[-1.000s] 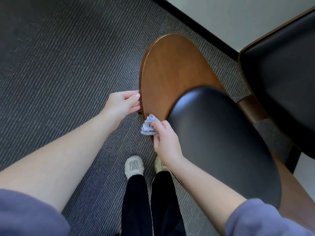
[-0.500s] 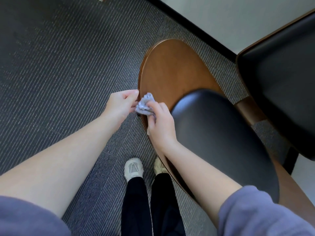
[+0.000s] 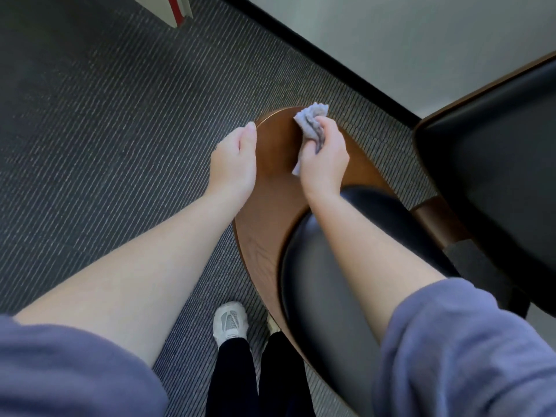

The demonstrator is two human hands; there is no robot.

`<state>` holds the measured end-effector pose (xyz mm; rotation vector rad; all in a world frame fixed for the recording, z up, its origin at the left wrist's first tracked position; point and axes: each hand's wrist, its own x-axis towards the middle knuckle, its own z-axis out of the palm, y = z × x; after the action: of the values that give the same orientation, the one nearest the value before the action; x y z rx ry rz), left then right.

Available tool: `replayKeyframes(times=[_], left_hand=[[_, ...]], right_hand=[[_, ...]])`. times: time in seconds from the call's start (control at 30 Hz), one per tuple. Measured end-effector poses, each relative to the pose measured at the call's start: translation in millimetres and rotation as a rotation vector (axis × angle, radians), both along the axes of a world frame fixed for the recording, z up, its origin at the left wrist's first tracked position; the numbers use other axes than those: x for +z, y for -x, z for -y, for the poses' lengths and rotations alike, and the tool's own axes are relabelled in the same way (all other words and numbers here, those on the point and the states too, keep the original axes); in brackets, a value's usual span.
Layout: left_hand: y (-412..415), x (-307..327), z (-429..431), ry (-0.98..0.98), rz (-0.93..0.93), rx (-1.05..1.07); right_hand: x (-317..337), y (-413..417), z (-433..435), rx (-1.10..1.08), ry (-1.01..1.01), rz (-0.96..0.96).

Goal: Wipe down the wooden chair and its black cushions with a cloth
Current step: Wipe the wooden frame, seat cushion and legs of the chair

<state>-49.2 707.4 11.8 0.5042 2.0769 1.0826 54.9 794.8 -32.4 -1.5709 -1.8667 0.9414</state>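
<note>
1. My right hand (image 3: 325,159) is clenched around a crumpled pale grey cloth (image 3: 310,121), which sticks out above the fist near the far tip of the curved brown wooden chair panel (image 3: 264,215); a small corner of the cloth also shows below the fist, against the wood.

2. My left hand (image 3: 236,159) holds nothing. Its fingers are curled loosely, thumb uppermost, and it sits along the left rim of the same wooden panel; I cannot tell whether the fingers grip under the edge or merely touch it.

3. The wooden panel runs from its rounded far end, by the cloth, down toward me. A glossy black oval cushion (image 3: 328,296) is fixed on its nearer part, and my right forearm crosses over the cushion's upper end.

4. To the right, a second black padded cushion with a wooden rim (image 3: 493,176) fills the edge of the view; a short brown wooden piece (image 3: 433,218) lies between it and the oval cushion.

5. The chair stands on dark grey ribbed carpet (image 3: 105,130). A black skirting strip (image 3: 331,64) runs diagonally behind it, under a pale wall (image 3: 421,40).

6. Below the panel I see a white mesh sneaker (image 3: 230,323) and black trouser legs (image 3: 231,380), just left of the chair's lower edge. Both purple-grey sleeves (image 3: 463,353) are pushed up past the forearms.
</note>
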Motion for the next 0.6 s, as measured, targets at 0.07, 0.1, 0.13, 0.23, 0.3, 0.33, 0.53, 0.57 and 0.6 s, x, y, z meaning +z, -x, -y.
replayKeyframes(times=[0.07, 0.1, 0.13, 0.23, 0.3, 0.33, 0.53, 0.57, 0.6], left_hand=[[-2.3, -9.1, -3.9, -0.023, -0.122, -0.013], [-3.3, -13.5, -3.1, -0.035, -0.189, -0.016], [-4.2, -16.7, -1.8, -0.036, -0.25, -0.014], [-7.2, -22.9, -0.8, -0.023, -0.352, -0.004], [-7.4, -24.9, -1.0, -0.022, -0.39, -0.007], [-7.0, -26.2, -0.9, -0.02, -0.41, -0.013], [-6.2, -27.1, -1.3, -0.021, -0.47, -0.01], [-6.9, -26.4, -1.3, 0.002, -0.467, -0.013], [-7.2, -25.9, -1.1, 0.024, -0.465, -0.017]], right_hand=[[-10.5, -8.0, -17.8, -0.036, 0.03, 0.013], [-15.0, -12.5, -25.1, -0.053, 0.039, 0.024], [-20.8, -17.4, -32.1, -0.071, 0.046, 0.038], [-35.8, -34.6, -48.7, -0.12, 0.087, 0.113], [-44.5, -47.3, -58.7, -0.165, 0.129, 0.172], [-48.6, -53.8, -62.6, -0.185, 0.151, 0.196], [-64.6, -88.3, -77.7, -0.282, 0.281, 0.333], [-65.5, -92.2, -80.6, -0.297, 0.308, 0.354], [-66.9, -96.2, -84.9, -0.314, 0.33, 0.371]])
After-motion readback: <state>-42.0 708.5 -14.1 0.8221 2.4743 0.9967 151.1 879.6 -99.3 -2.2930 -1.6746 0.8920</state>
